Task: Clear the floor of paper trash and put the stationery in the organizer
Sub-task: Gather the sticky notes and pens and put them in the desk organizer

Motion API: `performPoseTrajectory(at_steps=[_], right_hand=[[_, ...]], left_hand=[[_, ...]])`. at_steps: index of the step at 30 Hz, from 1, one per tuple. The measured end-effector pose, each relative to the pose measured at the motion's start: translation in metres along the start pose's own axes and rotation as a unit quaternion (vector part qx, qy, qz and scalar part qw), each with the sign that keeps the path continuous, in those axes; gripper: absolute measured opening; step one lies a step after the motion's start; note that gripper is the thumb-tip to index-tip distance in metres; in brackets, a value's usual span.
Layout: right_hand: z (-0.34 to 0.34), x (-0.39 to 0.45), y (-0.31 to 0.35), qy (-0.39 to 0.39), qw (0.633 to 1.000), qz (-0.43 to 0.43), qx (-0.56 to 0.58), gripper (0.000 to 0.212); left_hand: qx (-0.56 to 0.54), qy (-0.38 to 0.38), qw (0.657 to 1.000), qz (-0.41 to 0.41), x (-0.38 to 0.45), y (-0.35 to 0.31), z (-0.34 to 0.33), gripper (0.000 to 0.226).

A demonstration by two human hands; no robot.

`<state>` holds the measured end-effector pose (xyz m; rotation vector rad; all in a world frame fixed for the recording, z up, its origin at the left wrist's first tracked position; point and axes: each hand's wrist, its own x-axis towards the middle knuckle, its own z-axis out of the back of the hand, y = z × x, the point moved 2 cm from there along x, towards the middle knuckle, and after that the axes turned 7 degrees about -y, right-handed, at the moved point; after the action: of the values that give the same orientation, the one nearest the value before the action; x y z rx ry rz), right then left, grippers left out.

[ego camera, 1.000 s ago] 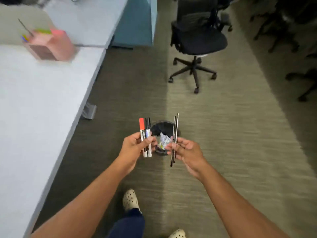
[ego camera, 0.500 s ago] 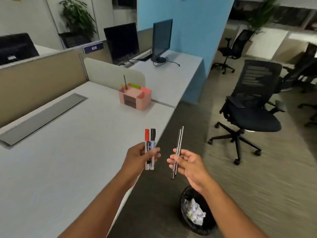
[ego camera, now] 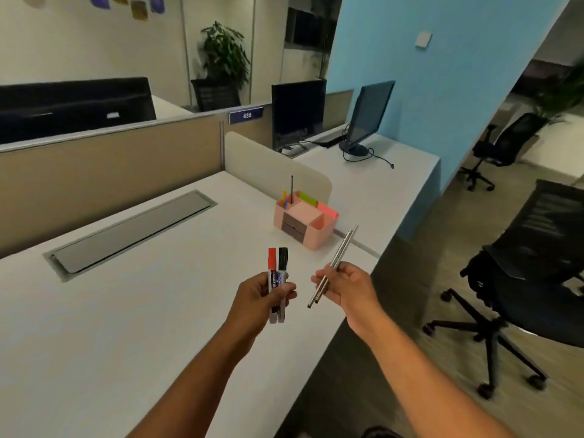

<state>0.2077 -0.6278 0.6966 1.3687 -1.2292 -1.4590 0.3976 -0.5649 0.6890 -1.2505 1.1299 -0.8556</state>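
White table point(ego camera: 132, 311) now fills the view instead of floor; left hand point(ego camera: 257, 297) grips two markers point(ego camera: 277, 284), right hand point(ego camera: 347, 287) pinches two pens point(ego camera: 335, 265), pink organizer point(ego camera: 311, 227) near ahead.

Pink organizer point(ego camera: 305, 223), white desk point(ego camera: 132, 311), blue wall point(ego camera: 442, 90)
Markers point(ego camera: 277, 284) capped red and black; thin pens point(ego camera: 331, 267) dark; organizer's drawers brown, green and pink notes at its 1 o'clock.

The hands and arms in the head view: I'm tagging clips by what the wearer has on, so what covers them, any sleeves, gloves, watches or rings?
Nothing visible covers them. Both forearms are bare up to the frame's bottom edge, with no sleeve cuff in view. The left hand and right hand are ungloved, and no watch, band or ring shows on either wrist or the visible fingers.
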Motion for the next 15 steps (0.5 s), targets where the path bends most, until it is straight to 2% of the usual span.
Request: performPoseTrajectory(at_steps=[8,15], right_hand=[[-0.023,0.146,0.039,0.022,0.996,0.063,-0.051,0.006],[-0.055,0.282,0.086,0.052,0.985,0.125,-0.107,0.014]], left_hand=[[-0.021,-0.033,0.999,0.023,0.088,0.0,-0.043,0.025],[-0.033,-0.06,0.997,0.031,0.163,-0.009,-0.081,0.021]])
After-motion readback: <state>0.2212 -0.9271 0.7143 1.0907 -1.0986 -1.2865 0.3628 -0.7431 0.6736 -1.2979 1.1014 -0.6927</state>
